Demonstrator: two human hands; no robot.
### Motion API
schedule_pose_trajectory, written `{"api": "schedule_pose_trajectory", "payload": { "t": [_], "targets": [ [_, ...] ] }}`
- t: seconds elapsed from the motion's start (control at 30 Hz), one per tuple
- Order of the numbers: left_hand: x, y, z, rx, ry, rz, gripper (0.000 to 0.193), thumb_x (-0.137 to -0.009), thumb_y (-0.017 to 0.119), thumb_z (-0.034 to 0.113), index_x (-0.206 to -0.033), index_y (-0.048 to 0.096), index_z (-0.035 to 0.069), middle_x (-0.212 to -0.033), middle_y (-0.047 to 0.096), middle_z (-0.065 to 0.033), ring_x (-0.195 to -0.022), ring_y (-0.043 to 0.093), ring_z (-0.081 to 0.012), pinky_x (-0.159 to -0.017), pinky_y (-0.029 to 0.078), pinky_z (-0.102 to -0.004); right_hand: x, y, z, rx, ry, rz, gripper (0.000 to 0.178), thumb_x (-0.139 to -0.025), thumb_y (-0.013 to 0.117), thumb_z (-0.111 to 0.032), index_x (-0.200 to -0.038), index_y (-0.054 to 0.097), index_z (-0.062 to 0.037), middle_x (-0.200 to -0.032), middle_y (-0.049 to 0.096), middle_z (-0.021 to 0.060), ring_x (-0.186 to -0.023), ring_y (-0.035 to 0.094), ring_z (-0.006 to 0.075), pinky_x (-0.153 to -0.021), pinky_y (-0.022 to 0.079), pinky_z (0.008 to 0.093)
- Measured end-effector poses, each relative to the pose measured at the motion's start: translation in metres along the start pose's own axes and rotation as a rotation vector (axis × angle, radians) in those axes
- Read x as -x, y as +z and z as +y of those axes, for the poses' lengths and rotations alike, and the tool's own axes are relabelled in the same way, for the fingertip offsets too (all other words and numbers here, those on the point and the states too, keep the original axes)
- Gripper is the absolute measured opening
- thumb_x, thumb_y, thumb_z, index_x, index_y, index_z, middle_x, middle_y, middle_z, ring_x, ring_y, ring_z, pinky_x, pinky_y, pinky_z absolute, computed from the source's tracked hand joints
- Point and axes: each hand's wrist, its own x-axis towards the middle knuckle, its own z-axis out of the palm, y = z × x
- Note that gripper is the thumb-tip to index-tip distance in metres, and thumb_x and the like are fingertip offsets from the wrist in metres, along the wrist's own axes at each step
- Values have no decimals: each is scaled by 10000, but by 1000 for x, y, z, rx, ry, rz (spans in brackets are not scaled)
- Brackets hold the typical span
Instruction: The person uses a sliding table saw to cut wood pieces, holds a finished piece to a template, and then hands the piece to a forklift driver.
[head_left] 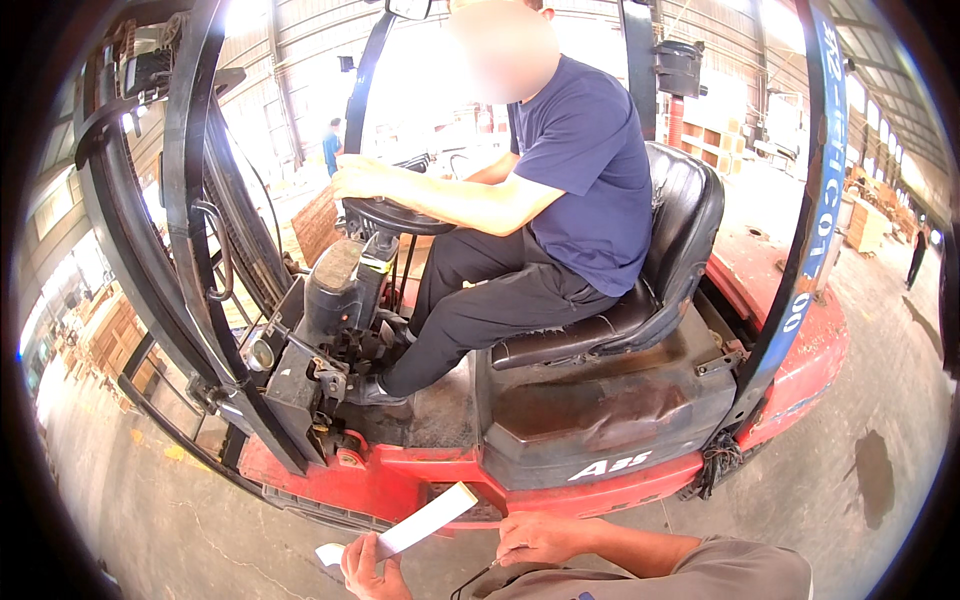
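My left hand point(372, 572) pinches a long, flat white strip point(430, 520), which looks like paper, between thumb and fingers. The strip slants up to the right, its far end in front of the forklift's red step. Beside it, my right hand point(540, 538) is closed on a thin dark object point(474, 578), perhaps a cord; its kind is not clear. Just ahead stands a red and black forklift point(590, 505). A person in a dark blue T-shirt point(590, 130) sits on its black seat point(690, 210), hands at the steering wheel point(400, 216).
The forklift's mast point(130, 220) rises at the left, and a dark post point(790, 230) at the right. Wooden stacks point(110, 340) stand beyond. A dark stain point(874, 480) marks the concrete floor. Two more people point(332, 148) are far off in the hall.
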Motion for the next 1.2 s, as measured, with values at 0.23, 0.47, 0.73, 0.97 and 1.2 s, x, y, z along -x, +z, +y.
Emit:
{"api": "schedule_pose_trajectory", "payload": {
  "t": [0.23, 0.47, 0.73, 0.97, 1.2],
  "targets": [
    [1, 3, 7, -7, -10, -5, 509, -753, 661, -26, -1250, 672, 83, -1177, 667, -156, -1115, 600, -371, -987, 469, -473, 6, -4, 0, 3, 5, 4, 197, -950, 667, -249, -992, 742, -73, -906, 621, 78, -930, 595, 262, -826, 481, 379],
    [5, -7, 4, 18, -135, 18, 487, -701, 740, -21, -1180, 696, 51, -1169, 665, -153, -1120, 590, -358, -990, 462, -454, -16, 1, 6, -53, -78, -52, 199, -941, 651, -230, -981, 737, -56, -892, 635, 103, -946, 591, 284, -857, 478, 398],
    [18, -42, 33, -142, -260, 15, 483, -722, 783, 70, -1196, 710, 133, -1253, 649, -54, -1227, 539, -303, -1026, 383, -468, -20, 3, 15, 13, -75, -80, 112, -866, 746, -196, -903, 779, -95, -830, 691, 88, -816, 659, 260, -744, 523, 370],
    [52, -111, -41, -136, -479, 169, 525, -740, 740, 64, -1256, 684, 143, -1270, 635, -48, -1296, 482, -300, -1046, 311, -514, -78, 65, 11, -83, -166, -277, 155, -878, 742, -234, -926, 778, -91, -846, 667, 94, -820, 641, 271, -735, 522, 382],
    [19, -195, -165, 686, -485, 281, 434, -806, 728, -21, -1234, 661, 2, -1112, 678, -34, -1009, 615, -152, -916, 481, -296, -135, 146, -19, 18, -196, -292, 220, -917, 669, -300, -924, 751, -96, -934, 651, 109, -921, 610, 300, -807, 494, 425]
  ]
}}
